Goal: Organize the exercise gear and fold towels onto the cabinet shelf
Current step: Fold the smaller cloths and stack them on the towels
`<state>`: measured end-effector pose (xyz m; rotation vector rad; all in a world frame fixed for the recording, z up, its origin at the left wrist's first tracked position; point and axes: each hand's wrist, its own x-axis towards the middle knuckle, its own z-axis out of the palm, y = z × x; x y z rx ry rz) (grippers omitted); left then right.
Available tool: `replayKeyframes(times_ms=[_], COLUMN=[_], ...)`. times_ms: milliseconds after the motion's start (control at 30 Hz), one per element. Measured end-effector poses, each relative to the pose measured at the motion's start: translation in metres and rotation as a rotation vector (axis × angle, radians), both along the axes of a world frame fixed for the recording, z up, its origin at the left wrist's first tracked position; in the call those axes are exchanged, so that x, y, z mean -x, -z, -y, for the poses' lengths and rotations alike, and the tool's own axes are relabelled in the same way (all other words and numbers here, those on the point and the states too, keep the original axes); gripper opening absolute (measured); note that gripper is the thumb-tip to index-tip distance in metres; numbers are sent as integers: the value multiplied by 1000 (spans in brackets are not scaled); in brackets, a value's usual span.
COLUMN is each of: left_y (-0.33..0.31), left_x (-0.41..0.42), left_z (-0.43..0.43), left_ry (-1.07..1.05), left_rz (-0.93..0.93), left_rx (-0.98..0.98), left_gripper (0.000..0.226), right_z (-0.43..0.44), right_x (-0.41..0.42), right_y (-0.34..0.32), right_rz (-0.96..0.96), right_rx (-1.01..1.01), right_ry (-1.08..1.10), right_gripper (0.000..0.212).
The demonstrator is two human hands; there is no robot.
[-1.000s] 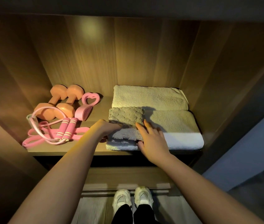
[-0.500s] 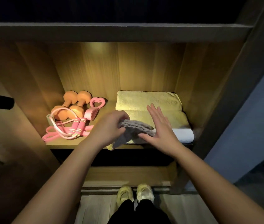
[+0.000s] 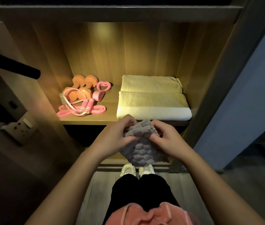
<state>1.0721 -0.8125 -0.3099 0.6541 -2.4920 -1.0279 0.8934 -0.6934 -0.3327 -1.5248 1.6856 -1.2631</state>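
A small grey fluffy towel hangs in front of the shelf edge, held at its top by both hands. My left hand grips its left corner and my right hand grips its right corner. On the lit wooden shelf lies a folded cream towel at the right. At the left sit orange dumbbells, a pink heart-shaped grip, a pink skipping rope and a pink band.
The cabinet's right side panel and an upper shelf board frame the compartment. A dark bar juts in at the left above a wall socket. A pink cloth lies at my waist; my shoes stand below.
The grey towel came off the cream towel and now hangs in front of the shelf. Both hands moved back toward me and closed on its top corners. The view pulled back.
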Motion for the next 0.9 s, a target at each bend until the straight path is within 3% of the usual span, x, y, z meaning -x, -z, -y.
replayKeyframes(times_ms=[100,267,400,500,733,833,900], left_y=[3,16,16,9,-2,2,3], left_x=[-12,-32,-34,-34,-31,-32,-32], left_z=[-6,-13,-14,-7,-10,-13,-17], left_ry=[4,119,199,275,271,234,213], left_rz=[4,35,123,319,231,265,160], left_rx=[1,193,140,148,135,359,561], left_gripper=[39,28,30,25,25,21,17], right_z=[-10,-18,-20,-22,-28,-30,-28], right_x=[-3,-3,-4,1,8,9,10], right_y=[4,6,12,13,27,27,26], right_rz=[90,215,341,337,314,364,373], right_rx=[26,17,26,52,2,-4,-11], right_ry=[19,1,17,67,127,94,102], right_gripper=[15,18,18,16,20,19,20])
